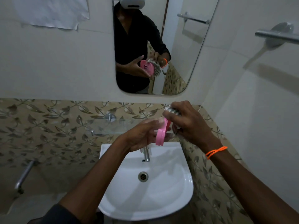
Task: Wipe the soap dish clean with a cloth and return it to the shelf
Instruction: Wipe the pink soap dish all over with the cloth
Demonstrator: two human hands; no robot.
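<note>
My left hand (pixel 142 135) holds a pink soap dish (pixel 161 136) on edge above the white sink (pixel 182 188). My right hand (pixel 189 122), with an orange band at the wrist, grips a bunched patterned cloth (pixel 172 110) pressed against the dish's upper end. A glass shelf (pixel 103 126) juts from the tiled wall just behind and left of my hands. The mirror (pixel 182 50) reflects the dish's slotted face with the cloth against it.
A chrome tap (pixel 146 153) stands at the sink's back edge under the dish. A towel bar (pixel 278 35) sticks out of the right wall. Another metal pipe fitting (pixel 24 175) projects from the left wall. Paper (pixel 53 12) hangs upper left.
</note>
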